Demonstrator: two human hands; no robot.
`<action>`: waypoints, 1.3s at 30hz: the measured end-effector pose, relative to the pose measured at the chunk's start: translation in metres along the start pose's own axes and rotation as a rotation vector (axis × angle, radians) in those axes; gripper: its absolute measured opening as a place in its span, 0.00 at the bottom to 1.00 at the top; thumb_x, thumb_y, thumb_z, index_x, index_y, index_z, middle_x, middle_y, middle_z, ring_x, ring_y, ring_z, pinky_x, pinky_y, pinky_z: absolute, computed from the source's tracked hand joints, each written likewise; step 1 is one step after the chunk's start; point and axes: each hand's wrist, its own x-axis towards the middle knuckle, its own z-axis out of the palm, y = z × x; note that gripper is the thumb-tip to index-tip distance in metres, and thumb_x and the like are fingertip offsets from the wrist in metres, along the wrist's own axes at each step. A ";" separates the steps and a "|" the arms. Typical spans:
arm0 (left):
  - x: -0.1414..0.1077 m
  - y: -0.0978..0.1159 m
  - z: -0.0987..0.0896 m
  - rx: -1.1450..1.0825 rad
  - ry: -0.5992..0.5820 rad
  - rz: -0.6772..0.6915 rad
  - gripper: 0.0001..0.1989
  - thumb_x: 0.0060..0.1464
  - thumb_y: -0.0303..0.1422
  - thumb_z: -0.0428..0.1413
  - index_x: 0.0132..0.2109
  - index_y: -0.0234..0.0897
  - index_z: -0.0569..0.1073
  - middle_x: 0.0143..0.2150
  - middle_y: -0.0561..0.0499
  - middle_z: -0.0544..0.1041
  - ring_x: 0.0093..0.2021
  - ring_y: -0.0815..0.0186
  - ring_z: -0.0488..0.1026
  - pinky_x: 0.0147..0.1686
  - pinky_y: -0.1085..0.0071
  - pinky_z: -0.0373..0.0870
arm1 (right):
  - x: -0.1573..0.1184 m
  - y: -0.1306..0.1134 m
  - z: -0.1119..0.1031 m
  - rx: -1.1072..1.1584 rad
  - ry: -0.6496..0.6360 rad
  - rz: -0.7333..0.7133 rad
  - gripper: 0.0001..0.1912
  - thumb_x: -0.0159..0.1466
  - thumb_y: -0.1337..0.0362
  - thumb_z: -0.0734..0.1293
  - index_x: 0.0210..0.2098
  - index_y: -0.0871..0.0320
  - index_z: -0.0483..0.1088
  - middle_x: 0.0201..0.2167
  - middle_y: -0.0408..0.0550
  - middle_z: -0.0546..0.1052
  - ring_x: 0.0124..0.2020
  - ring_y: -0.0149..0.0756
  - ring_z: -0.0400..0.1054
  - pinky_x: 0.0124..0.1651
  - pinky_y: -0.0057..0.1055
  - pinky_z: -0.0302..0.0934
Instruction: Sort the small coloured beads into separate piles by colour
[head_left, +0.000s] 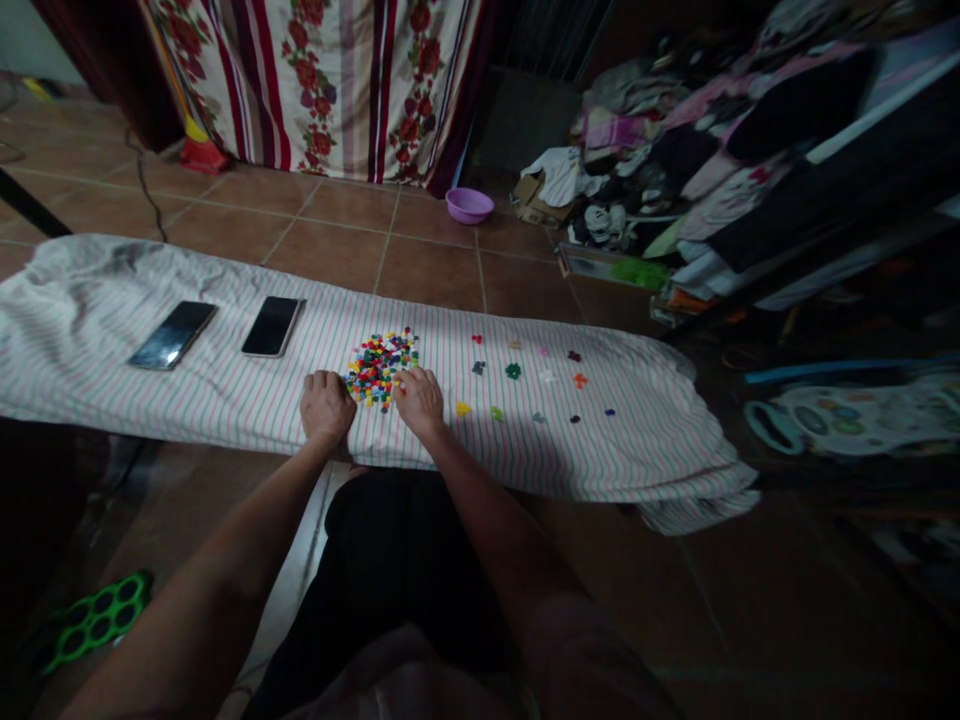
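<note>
A heap of tiny coloured pieces (379, 362), red, yellow, green, blue and white, lies on a striped cloth (247, 400). My left hand (328, 405) rests at the heap's left edge with its fingers curled under; what they hold, if anything, is hidden. At the right edge, my right hand (418, 398) pinches a small coloured piece against the heap. Right of it, small single-colour groups are spread out in rows: among them grey pieces (478, 368), green pieces (513, 371), orange pieces (580, 380) and yellow pieces (463, 409).
Two phones, a dark phone (174, 335) and a pale-edged phone (273, 327), lie on the cloth at left. Beyond, a purple basin (469, 206) stands on the tiled floor near a flowered curtain (337, 90). Piled clothes (675, 150) fill the right background.
</note>
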 end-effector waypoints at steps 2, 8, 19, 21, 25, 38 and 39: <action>0.000 0.000 0.000 -0.003 -0.005 -0.008 0.11 0.59 0.29 0.45 0.41 0.37 0.71 0.42 0.38 0.71 0.49 0.49 0.65 0.45 0.55 0.63 | -0.003 0.004 -0.003 0.042 0.032 -0.002 0.12 0.66 0.68 0.63 0.44 0.54 0.76 0.43 0.52 0.77 0.48 0.44 0.66 0.55 0.40 0.60; 0.000 -0.001 -0.001 -0.007 -0.024 -0.008 0.10 0.57 0.30 0.46 0.41 0.37 0.71 0.43 0.37 0.72 0.49 0.48 0.65 0.45 0.55 0.63 | -0.025 0.038 -0.022 0.097 0.158 0.054 0.13 0.65 0.69 0.62 0.44 0.54 0.76 0.42 0.50 0.78 0.45 0.42 0.68 0.53 0.39 0.62; -0.001 -0.003 0.000 0.017 -0.002 0.006 0.10 0.58 0.31 0.45 0.40 0.38 0.71 0.42 0.38 0.71 0.49 0.48 0.65 0.45 0.55 0.63 | -0.061 0.100 -0.039 0.097 0.240 0.179 0.17 0.60 0.71 0.59 0.40 0.56 0.77 0.38 0.50 0.79 0.42 0.41 0.70 0.50 0.37 0.64; -0.001 -0.002 -0.002 0.014 -0.011 0.002 0.10 0.58 0.31 0.45 0.40 0.38 0.71 0.42 0.38 0.71 0.49 0.48 0.65 0.45 0.55 0.64 | -0.063 0.099 -0.037 0.093 0.232 0.183 0.17 0.60 0.71 0.59 0.40 0.56 0.77 0.39 0.50 0.79 0.42 0.41 0.70 0.50 0.37 0.64; -0.001 0.001 -0.007 0.005 -0.021 -0.011 0.10 0.57 0.31 0.45 0.40 0.38 0.71 0.43 0.38 0.71 0.49 0.48 0.64 0.45 0.54 0.64 | -0.064 0.097 -0.034 0.071 0.225 0.180 0.17 0.62 0.71 0.58 0.41 0.57 0.78 0.39 0.51 0.79 0.43 0.42 0.70 0.51 0.38 0.64; -0.001 0.000 -0.004 0.005 -0.011 -0.017 0.10 0.57 0.31 0.45 0.40 0.39 0.71 0.42 0.39 0.71 0.49 0.48 0.64 0.45 0.55 0.63 | -0.073 0.095 -0.031 0.073 0.211 0.087 0.18 0.65 0.68 0.60 0.50 0.60 0.75 0.48 0.56 0.78 0.50 0.43 0.70 0.57 0.41 0.62; -0.001 -0.001 -0.003 0.010 -0.010 -0.015 0.10 0.57 0.31 0.45 0.40 0.39 0.71 0.42 0.39 0.71 0.49 0.48 0.64 0.45 0.55 0.63 | -0.074 0.095 -0.031 0.079 0.214 0.094 0.18 0.65 0.67 0.61 0.50 0.60 0.75 0.48 0.56 0.78 0.50 0.43 0.70 0.57 0.41 0.62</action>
